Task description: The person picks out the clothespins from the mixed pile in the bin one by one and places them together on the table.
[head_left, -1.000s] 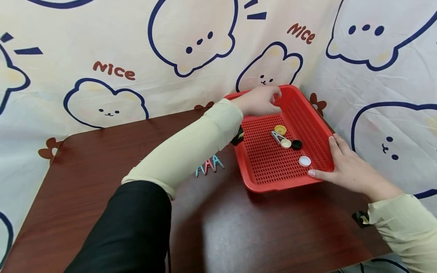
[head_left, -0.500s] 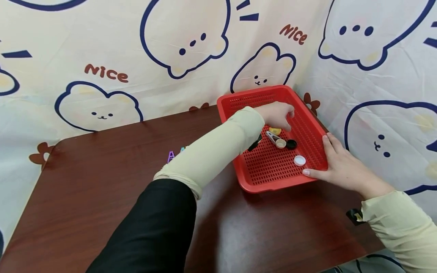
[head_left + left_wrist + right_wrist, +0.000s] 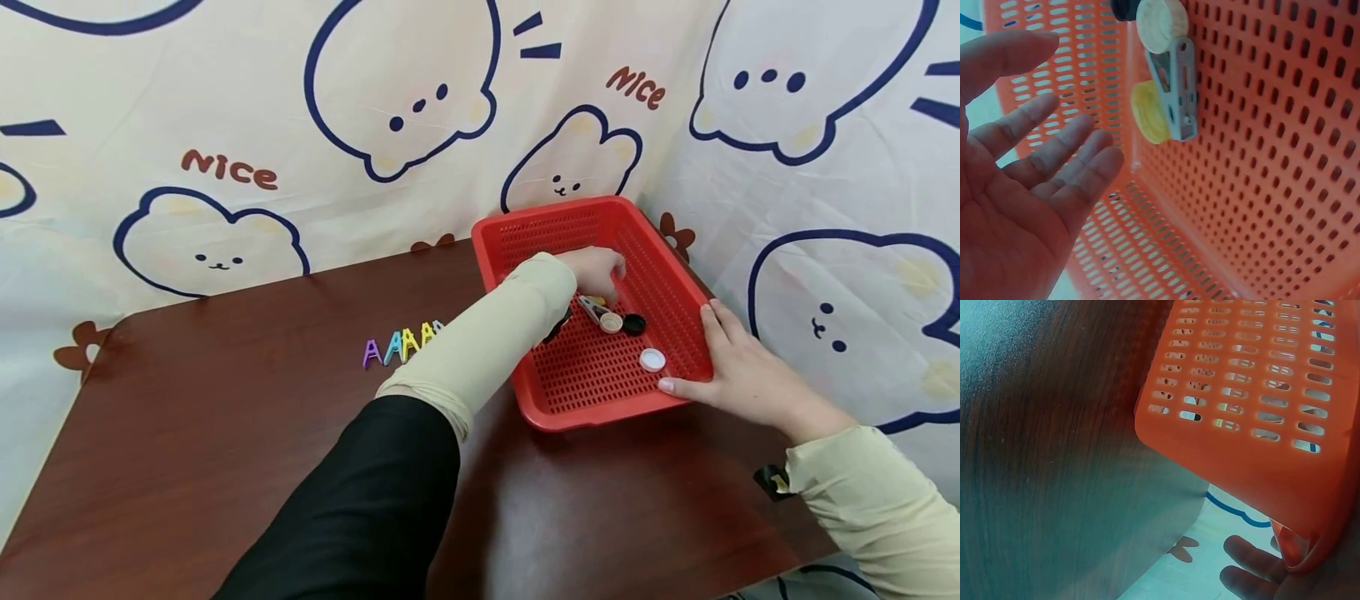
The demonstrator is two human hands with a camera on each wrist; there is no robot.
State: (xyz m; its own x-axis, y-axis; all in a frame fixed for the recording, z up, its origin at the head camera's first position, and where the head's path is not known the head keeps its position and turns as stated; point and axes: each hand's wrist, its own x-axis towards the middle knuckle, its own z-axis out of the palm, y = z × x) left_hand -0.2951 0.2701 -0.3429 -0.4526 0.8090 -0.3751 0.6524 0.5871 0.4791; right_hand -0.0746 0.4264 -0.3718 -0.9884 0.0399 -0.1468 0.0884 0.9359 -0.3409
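Observation:
My left hand (image 3: 596, 268) reaches into the red plastic basket (image 3: 555, 419). In the left wrist view its fingers (image 3: 1079, 134) are loosely extended, with nothing between them. Just beyond them, a grey clothespin (image 3: 1182, 87) lies against a yellow cap (image 3: 1146, 112) and a cream cap (image 3: 1161, 24) on the basket floor. A black cap (image 3: 633, 324) sits beside the cream one, and a white cap (image 3: 652, 360) lies nearer the front corner. My right hand (image 3: 750, 383) grips the basket's right front corner, thumb on the front rim and fingers over the right side.
On the brown table (image 3: 247, 433), left of the basket, stands a row of clothespins, among them a purple clothespin (image 3: 372, 353) and a blue clothespin (image 3: 393, 347). My left forearm hides the row's right end. Patterned cloth (image 3: 420, 50) hangs behind the table and along its right side.
My left hand has moved from over the basket's back rim down toward the caps and grey clothespin. Its forearm shifted right, revealing clothespins on the table. My right hand keeps its hold.

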